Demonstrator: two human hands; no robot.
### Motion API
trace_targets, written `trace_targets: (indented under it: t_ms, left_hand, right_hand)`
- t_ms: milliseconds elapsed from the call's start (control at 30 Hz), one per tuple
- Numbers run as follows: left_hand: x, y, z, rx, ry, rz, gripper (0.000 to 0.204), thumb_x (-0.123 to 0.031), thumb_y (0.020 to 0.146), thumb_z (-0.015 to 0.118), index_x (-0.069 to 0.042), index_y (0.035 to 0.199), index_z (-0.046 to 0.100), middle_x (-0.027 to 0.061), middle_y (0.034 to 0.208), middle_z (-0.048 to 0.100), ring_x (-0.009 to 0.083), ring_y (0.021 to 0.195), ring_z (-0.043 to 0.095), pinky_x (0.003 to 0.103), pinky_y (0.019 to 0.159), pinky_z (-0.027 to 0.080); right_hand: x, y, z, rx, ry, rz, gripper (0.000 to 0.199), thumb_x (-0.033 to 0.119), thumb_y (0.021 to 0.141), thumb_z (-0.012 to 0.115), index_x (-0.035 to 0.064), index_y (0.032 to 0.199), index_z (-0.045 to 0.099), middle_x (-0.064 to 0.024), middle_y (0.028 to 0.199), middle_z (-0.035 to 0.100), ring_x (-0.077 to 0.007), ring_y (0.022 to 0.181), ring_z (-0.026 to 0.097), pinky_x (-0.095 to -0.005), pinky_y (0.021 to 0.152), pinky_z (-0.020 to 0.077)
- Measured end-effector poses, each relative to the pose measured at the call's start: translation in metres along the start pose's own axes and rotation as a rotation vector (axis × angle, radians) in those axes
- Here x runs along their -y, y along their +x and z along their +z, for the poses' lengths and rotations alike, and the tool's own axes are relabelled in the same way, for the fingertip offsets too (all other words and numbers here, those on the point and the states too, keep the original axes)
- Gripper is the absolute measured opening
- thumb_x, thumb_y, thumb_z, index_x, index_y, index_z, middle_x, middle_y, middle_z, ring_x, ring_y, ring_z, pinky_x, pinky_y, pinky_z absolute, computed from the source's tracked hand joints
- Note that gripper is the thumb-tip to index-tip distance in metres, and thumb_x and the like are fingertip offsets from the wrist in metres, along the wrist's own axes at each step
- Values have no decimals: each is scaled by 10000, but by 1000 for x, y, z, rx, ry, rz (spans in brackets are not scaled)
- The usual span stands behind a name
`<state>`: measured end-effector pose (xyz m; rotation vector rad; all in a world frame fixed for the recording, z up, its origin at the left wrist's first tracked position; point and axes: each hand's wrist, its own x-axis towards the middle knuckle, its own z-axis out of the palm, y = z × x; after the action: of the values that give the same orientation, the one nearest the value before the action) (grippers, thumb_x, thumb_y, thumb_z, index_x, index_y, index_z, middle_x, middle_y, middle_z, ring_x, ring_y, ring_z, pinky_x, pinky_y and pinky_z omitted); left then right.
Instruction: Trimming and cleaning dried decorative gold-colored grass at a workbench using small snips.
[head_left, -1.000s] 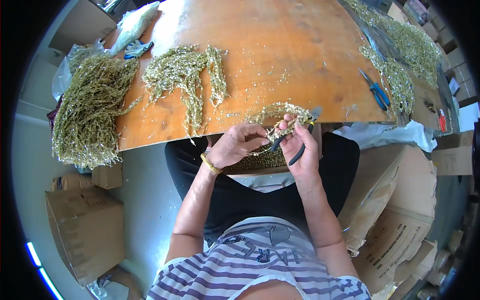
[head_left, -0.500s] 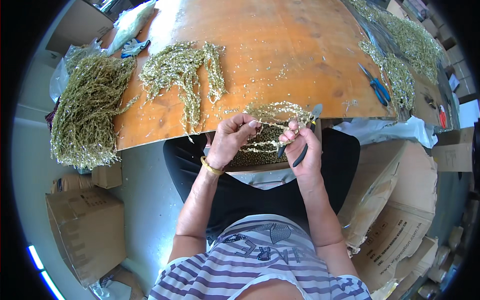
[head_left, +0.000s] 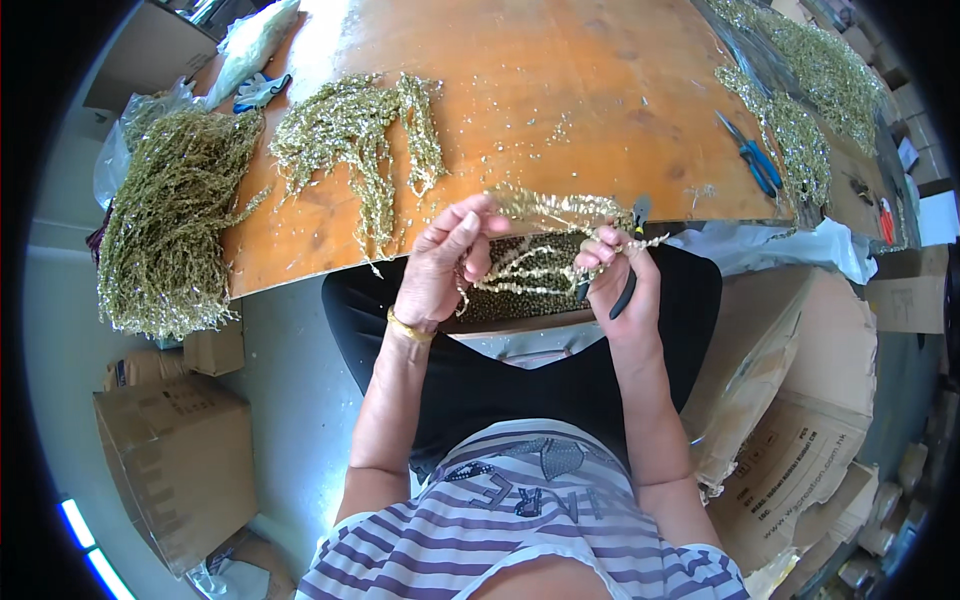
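Observation:
Several gold beaded strands [head_left: 540,283] stretch between my two hands, above a box of small gold beads [head_left: 520,305] at my lap. My left hand [head_left: 440,262] is closed, its thumb and fingers pinching the strands' left ends. My right hand [head_left: 622,272] is closed on the strands' other side. Tucked in that same hand is a pair of cutting pliers [head_left: 625,297] with dark handles, its jaws pointing up past the fingers. A short strand end pokes out to the right of the right hand. The fingers partly hide the pliers' middle.
A large pile of gold strands [head_left: 170,220] hangs over the table's left edge, and a smaller bunch [head_left: 345,135] lies beside it. On the right are blue-handled pliers [head_left: 755,165] and more gold strands [head_left: 800,150]. Cardboard boxes [head_left: 180,465] stand on the floor.
My hands have moved apart, the left slightly leftward and the right slightly rightward, spreading the strands between them. A strand end now sticks out beyond the right hand. The pliers stay in that hand.

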<state>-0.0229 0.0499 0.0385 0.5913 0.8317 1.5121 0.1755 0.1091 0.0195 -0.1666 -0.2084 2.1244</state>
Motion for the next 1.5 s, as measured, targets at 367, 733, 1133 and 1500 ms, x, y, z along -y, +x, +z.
trace_targets:
  t_ms: [367,733,1133,1500]
  left_hand:
    - [8,-16,18,340,735,-103,163,-30,818,602,-28,980,614,-27,838,567,30,743,485,185,623,402]
    - [21,-20,44,-70,1291,380,109,-28,749,613,-44,855,593,94,748,560,222,677,541,295,615,439]
    - [25,-19,38,-163,1016,367,77,10,781,604,-11,854,590,37,815,582,73,677,522,205,626,430]
    - [24,-23,33,-185,1019,307,88,8,779,605,-14,864,594,5,739,551,43,632,477,191,584,406]
  right_hand:
    - [-15,-5,-1,-65,56,65,190,59,854,443,8,1037,447,-24,829,473,-121,726,449,-267,687,388]
    - [-16,-11,8,-73,-99,17,92,121,852,443,36,877,467,-26,826,447,-128,726,422,-290,690,373]
    - [-24,-20,-4,-290,-507,-2,311,128,852,536,34,1133,443,-109,1113,519,-217,1033,528,-367,825,460]
    - [-27,-28,-16,-575,-1029,-149,425,123,799,633,-9,1158,446,-63,856,572,-143,762,599,-244,616,478]
